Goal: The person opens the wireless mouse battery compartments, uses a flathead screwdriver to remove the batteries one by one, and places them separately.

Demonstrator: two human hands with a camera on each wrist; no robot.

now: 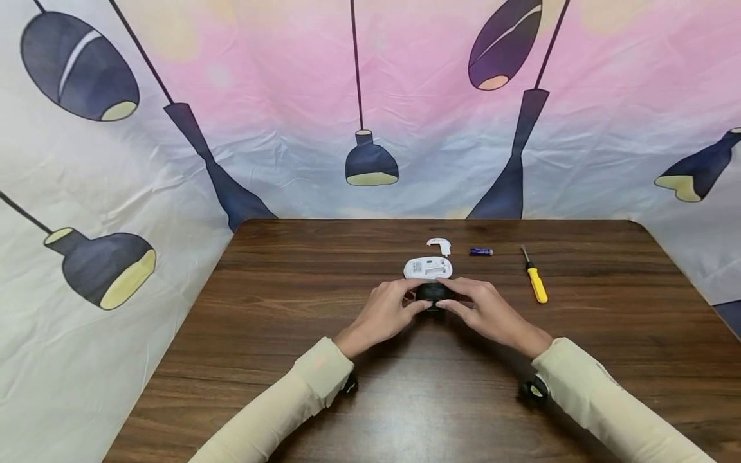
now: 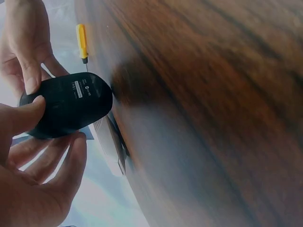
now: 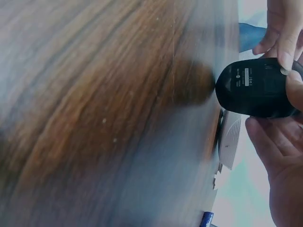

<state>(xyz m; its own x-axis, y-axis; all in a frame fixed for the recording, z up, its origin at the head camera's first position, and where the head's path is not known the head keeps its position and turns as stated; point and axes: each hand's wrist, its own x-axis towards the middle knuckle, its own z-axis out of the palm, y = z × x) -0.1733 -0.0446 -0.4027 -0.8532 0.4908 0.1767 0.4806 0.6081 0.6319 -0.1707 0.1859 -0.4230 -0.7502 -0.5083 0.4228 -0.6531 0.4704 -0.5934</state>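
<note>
Both hands hold a black computer mouse (image 1: 433, 293) just above the table, its labelled underside turned toward the wrists. My left hand (image 1: 386, 312) grips it from the left side, thumb on the underside and fingers round the far side. From the right, my right hand (image 1: 485, 310) grips it the same way. In the left wrist view both thumbs meet on the underside of the black mouse (image 2: 75, 104). Just beyond lies a white mouse (image 1: 413, 267), bottom up, its battery slot uncovered.
Behind the white mouse lies its white cover piece (image 1: 444, 246). A blue battery (image 1: 480, 252) rests to the right of that. Farther right is a screwdriver with a yellow handle (image 1: 537, 285). The brown wooden table (image 1: 260, 334) ends at a printed cloth backdrop (image 1: 312, 193).
</note>
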